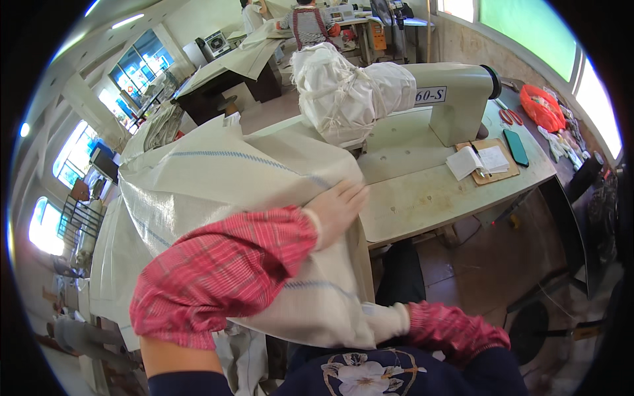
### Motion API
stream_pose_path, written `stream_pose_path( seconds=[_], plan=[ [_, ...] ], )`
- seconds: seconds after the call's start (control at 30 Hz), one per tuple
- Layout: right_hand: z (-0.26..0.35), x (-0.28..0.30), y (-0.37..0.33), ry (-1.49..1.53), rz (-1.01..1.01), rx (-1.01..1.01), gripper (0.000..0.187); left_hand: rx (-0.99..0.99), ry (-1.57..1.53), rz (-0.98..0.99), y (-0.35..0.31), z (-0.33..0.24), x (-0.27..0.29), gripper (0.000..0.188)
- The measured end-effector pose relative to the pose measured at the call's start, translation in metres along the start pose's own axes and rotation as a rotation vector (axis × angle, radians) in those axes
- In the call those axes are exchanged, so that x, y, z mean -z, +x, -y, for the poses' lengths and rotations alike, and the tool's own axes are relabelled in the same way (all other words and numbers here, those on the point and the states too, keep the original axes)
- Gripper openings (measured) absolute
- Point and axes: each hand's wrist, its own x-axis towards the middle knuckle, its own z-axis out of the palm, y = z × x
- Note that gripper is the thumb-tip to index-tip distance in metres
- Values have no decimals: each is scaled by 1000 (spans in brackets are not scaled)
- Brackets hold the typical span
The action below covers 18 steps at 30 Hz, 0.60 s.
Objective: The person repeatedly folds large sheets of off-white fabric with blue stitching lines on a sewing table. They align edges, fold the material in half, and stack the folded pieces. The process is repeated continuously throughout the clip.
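- The wall (pixel 459 41) and green-lit window (pixel 525 33) close our room at two o'clock.
- Our pale worktable (pixel 413 210) spans three, under the sewing machine (pixel 465 99).
- Our white woven sheet (pixel 218 188) spreads toward nine; we'd best smooth its folds.
- Our left hand (pixel 338 210) lies flat on it, fingers extended, gripping nothing visible; our right hand (pixel 384 322), at five, meets it, grip impossible to tell.

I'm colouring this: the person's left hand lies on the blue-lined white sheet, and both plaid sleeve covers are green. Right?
No: both plaid sleeve covers are pinkish red, not green, as the head view shows. The left hand does lie on the blue-lined white sheet.
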Motion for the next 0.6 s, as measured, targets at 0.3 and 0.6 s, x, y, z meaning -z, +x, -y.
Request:
stream_pose_path(
  seconds=[0.3, 0.6],
  plan=[
    [60, 79, -27, 673, 190, -386, 24, 257, -722, -78, -70, -34, -127, 64],
    [-19, 43, 28, 145, -865, -903, 34, 312, -282, 50, -15, -49, -102, 56]
  ],
)
